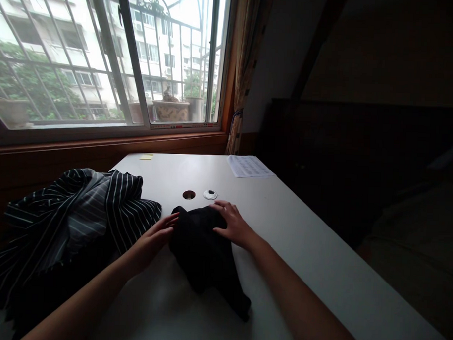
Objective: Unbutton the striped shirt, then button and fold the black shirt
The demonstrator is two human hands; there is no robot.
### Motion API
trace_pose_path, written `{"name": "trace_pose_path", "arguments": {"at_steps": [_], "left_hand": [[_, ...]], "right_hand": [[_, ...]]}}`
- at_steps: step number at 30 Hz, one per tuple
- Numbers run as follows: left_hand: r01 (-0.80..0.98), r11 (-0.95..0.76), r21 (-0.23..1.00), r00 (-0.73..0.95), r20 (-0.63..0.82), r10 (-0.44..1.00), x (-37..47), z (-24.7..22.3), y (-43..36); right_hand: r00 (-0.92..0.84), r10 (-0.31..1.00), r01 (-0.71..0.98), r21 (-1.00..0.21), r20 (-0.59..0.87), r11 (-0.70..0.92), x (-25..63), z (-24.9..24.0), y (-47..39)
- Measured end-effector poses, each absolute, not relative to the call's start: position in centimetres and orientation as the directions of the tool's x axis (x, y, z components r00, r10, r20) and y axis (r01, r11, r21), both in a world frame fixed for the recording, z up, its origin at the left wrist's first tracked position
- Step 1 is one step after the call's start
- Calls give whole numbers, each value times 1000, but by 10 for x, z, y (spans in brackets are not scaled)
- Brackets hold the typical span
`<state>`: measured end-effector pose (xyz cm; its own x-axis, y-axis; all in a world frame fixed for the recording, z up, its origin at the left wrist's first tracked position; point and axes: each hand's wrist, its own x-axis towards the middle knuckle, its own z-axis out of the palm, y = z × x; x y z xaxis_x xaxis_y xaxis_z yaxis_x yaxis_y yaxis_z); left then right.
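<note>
a soft, matte black cloth (204, 253) lies bunched on the smooth white table (320, 252). the left hand (155, 237) rests flat against its left edge, fingers extended; the right hand (232, 222) presses open-palmed on top. a limp striped garment (76, 219) lies heaped beside it.

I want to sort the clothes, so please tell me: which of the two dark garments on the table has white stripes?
The striped garment, heaped at the table's left edge beyond the left hand. The black garment under both hands is plain.
</note>
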<state>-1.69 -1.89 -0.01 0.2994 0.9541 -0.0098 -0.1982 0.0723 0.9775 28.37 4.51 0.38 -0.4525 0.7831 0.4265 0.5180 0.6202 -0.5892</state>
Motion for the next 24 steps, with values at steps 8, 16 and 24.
{"name": "trace_pose_path", "arguments": {"at_steps": [8,16,24], "left_hand": [[-96,-26,995,382,61,922,-18,-15,-23],[128,-147,981,322,99,941,-11,-3,-27],[20,5,1000,370,-12,929,-7,-5,-29]], "right_hand": [[-741,565,181,-703,362,688,263,37,19],[-844,534,379,-761,-51,526,255,36,10],[-842,538,99,-992,-45,72,266,44,14]]}}
